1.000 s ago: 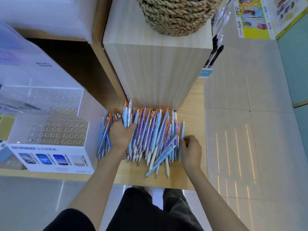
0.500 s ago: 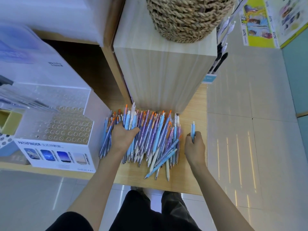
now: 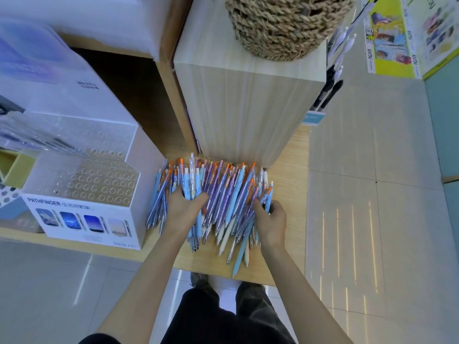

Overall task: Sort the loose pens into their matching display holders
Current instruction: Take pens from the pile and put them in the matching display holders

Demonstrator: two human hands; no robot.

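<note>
We see the loose pens [image 3: 223, 194] lying in a thick fan on the wooden counter [image 3: 290, 170], right in front of the pale wood block [image 3: 248, 108] — tips toward us, orange and white ends up against the block's base. Our left hand [image 3: 185, 207] sits just below the block's left corner, fingers and thumb curled round a bundle of light-blue pens [image 3: 190, 181] that sticks up out of the pile. Our right hand [image 3: 272, 222] is below the block's right corner, fingers curled, pinching one blue pen [image 3: 268, 197] w/ an orange end at the pile's right edge. The display holder [image 3: 82, 219] — white box, clear top full of round holes — stands left of the block, just beside the pens. A woven basket [image 3: 285, 26] sits on top of the block; black & white pens [image 3: 327, 93] hang at its right side.
</note>
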